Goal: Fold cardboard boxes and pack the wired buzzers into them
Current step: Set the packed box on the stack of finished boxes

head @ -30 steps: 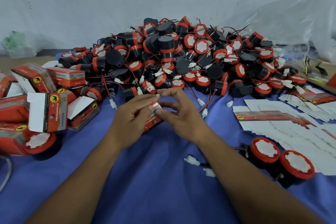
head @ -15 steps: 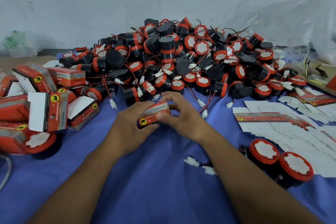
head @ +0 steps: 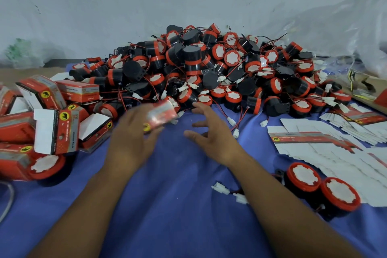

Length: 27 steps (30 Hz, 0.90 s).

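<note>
One blurred red box (head: pixel 162 115), yellow-badged, touches the left hand (head: pixel 129 142).

red boxes (head: pixel 65 134), yellow animal emblem (head: pixel 63 115), lettering unreadable

Diffuse, moderately bright light is spreading evenly, leaving only faint shadows beneath the buzzers (head: pixel 303 178) on the blue cloth (head: pixel 178 205). Motion blur is smearing the left hand (head: pixel 129 142) and the red box (head: pixel 162 115) at its fingertips. Wide-angle distortion is bowing the frame's edges.
</note>
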Tool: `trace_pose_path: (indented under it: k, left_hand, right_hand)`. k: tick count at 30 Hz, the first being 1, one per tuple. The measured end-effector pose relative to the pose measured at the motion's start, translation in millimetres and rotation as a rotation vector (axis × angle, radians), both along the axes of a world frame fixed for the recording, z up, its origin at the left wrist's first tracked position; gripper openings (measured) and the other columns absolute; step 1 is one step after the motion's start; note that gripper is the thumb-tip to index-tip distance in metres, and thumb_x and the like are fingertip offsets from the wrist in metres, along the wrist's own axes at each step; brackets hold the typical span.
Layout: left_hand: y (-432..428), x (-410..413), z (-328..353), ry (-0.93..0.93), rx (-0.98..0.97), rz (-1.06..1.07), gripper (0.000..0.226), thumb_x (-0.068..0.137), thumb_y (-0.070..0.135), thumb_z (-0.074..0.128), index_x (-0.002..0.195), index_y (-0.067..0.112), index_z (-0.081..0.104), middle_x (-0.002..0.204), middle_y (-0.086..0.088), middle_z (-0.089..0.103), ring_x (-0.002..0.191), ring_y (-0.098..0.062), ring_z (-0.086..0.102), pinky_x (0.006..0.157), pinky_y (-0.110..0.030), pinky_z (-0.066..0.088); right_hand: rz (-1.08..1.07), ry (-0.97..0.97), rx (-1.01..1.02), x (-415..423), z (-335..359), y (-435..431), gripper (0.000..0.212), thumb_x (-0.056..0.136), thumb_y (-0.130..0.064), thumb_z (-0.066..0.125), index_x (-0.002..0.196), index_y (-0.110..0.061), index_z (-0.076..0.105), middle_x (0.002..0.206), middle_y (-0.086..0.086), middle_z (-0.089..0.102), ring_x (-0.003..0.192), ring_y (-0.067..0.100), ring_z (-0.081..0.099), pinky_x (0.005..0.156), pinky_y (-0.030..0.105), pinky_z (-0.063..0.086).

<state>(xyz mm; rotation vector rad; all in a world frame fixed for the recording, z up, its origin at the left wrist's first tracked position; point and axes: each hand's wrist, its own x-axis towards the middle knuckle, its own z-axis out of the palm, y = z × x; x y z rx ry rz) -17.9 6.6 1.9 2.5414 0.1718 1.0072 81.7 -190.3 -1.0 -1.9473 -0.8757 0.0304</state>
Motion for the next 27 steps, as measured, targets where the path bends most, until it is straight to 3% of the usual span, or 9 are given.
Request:
trace_pose_path:
  k: [3,6,10,13,15,17,21,25,27]
  left_hand:
    - [34,-13,10,-0.178,0.206,0.306,0.049,0.083,0.008,0.072,0.129,0.004,0.055,0.134,-0.019,0.053,0.128,-0.04,0.045,0.106,-0.05,0.032]
    - [63,-27,17,-0.171,0.24,0.55,0.048,0.078,-0.001,0.063,0.123,0.012,0.054,0.141,-0.017,0.043,0.137,-0.038,0.034,0.103,-0.058,0.029]
    - [78,-30,23,0.022,0.254,0.644,0.046,0.076,-0.002,0.062,0.12,0.011,0.055,0.157,-0.017,0.02,0.144,-0.042,0.02,0.105,-0.066,0.03]
    - [75,-29,21,0.078,0.282,0.673,0.043,0.081,0.007,0.049,0.124,0.003,0.052,0.163,-0.018,0.007,0.148,-0.045,0.01,0.106,-0.07,0.025]
    - [70,-30,20,0.093,0.265,0.665,0.056,0.078,0.014,0.043,0.132,0.003,0.046,0.164,-0.019,0.002,0.149,-0.046,0.005,0.104,-0.074,0.024]
    - [68,-30,21,0.091,0.248,0.652,0.067,0.074,0.021,0.042,0.139,0.006,0.039,0.163,-0.021,0.002,0.149,-0.046,0.005,0.104,-0.076,0.023]
    - [59,-26,20,0.044,0.277,0.582,0.059,0.08,0.027,0.044,0.134,0.005,0.043,0.16,-0.024,0.013,0.147,-0.046,0.009,0.108,-0.073,0.02]
    - [60,-24,15,0.074,0.297,0.568,0.041,0.085,0.016,0.06,0.123,0.002,0.052,0.142,-0.023,0.034,0.132,-0.044,0.025,0.1,-0.066,0.032]
    - [62,-23,13,0.105,0.274,0.576,0.047,0.08,0.008,0.068,0.125,0.003,0.055,0.139,-0.023,0.037,0.126,-0.046,0.029,0.097,-0.066,0.034]
  right_hand:
    - [-0.233,-0.17,-0.177,15,15,-18,0.048,0.093,-0.029,0.069,0.137,-0.016,0.054,0.132,0.002,0.05,0.106,0.016,0.057,0.092,0.036,0.05]
    - [-0.512,-0.211,-0.469,35,33,-52,0.046,0.089,-0.033,0.072,0.126,-0.009,0.059,0.129,0.014,0.048,0.117,0.034,0.05,0.099,0.04,0.042]
    - [-0.814,0.071,-0.903,52,43,-109,0.065,0.08,-0.044,0.076,0.129,-0.012,0.046,0.14,0.02,0.037,0.132,0.044,0.031,0.106,0.056,0.032]
    - [-0.774,0.284,-1.056,56,47,-132,0.06,0.078,-0.044,0.078,0.118,-0.008,0.051,0.126,0.017,0.052,0.124,0.04,0.046,0.102,0.051,0.04]
    - [-0.744,0.251,-1.01,55,48,-134,0.04,0.082,-0.031,0.077,0.101,-0.002,0.057,0.094,0.013,0.058,0.09,0.034,0.059,0.074,0.039,0.049]
    - [-0.796,0.18,-0.906,54,50,-130,0.024,0.088,-0.02,0.069,0.08,-0.004,0.054,0.076,0.012,0.053,0.067,0.027,0.053,0.057,0.033,0.04]
    - [-0.985,-0.031,-0.691,46,63,-122,0.028,0.089,-0.008,0.061,0.069,-0.005,0.041,0.079,0.019,0.055,0.071,0.036,0.054,0.066,0.039,0.042]
    - [-1.142,-0.219,-0.425,39,82,-121,0.018,0.093,-0.013,0.063,0.084,0.002,0.063,0.082,0.024,0.061,0.08,0.043,0.061,0.066,0.039,0.047]
    - [-1.15,-0.321,-0.324,37,87,-119,0.018,0.094,-0.013,0.058,0.083,-0.002,0.068,0.074,0.02,0.06,0.07,0.038,0.057,0.06,0.029,0.042]
